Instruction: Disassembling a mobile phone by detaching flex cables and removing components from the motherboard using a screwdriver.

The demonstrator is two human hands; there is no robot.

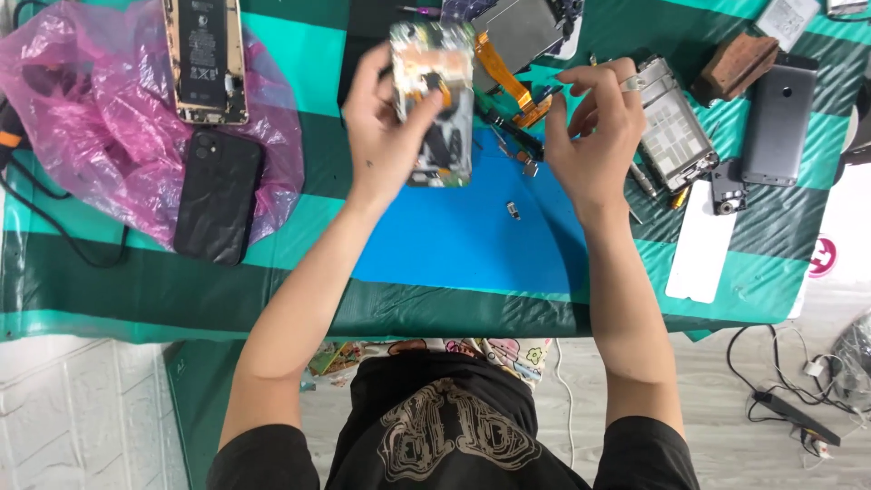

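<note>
While our left hand [386, 127] holds one opened phone body with exposed circuit board [435, 100] above the blue rectangular work mat [454, 236], grip clamped on it, our right hand [594, 136] hovers beside it, fingertips pinched together on something too small to tell. We count one orange flex ribbon [508, 77], one black phone [218, 195] and one grey phone back [778, 122] on the green striped tabletop [299, 54].

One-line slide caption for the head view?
Left hand holds an opened phone above a blue mat; right hand pinches beside it.
</note>
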